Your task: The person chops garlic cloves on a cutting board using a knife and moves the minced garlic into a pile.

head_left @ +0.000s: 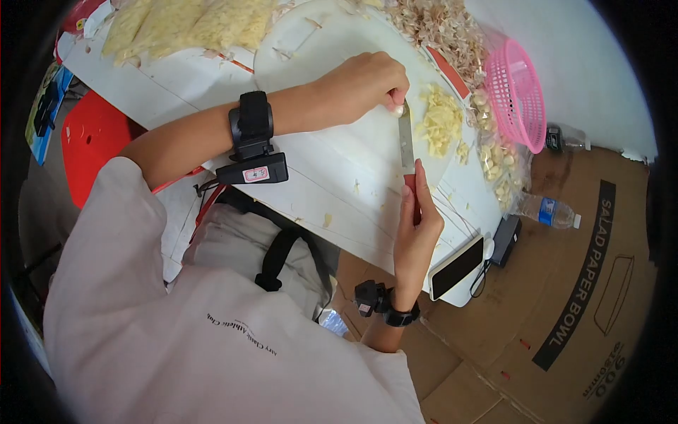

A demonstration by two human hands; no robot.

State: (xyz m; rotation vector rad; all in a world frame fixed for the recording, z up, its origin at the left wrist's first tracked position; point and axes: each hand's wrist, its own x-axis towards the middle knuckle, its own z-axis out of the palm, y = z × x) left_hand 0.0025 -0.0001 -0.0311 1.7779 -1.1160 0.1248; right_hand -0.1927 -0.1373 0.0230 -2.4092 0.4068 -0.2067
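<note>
My left hand (367, 88) is closed over the white round board (296, 49), its fingertips pinching a small pale garlic clove (399, 111). The knife (406, 145) has its blade pointing away from me, with the tip end beside that clove. Its red handle sits in my right hand (418, 233), with fingers laid along it near the board's edge. Just right of the blade lies a heap of cut yellowish garlic (441, 121). A clear bag of whole peeled cloves (498, 166) is further right.
Dry garlic skins (441, 32) pile up at the top, beside a pink basket (519, 95). Bags of cut garlic (191, 25) lie top left. Two plastic bottles (554, 212), a phone (457, 268) and a cardboard box (565, 283) are right. A red stool (95, 138) stands left.
</note>
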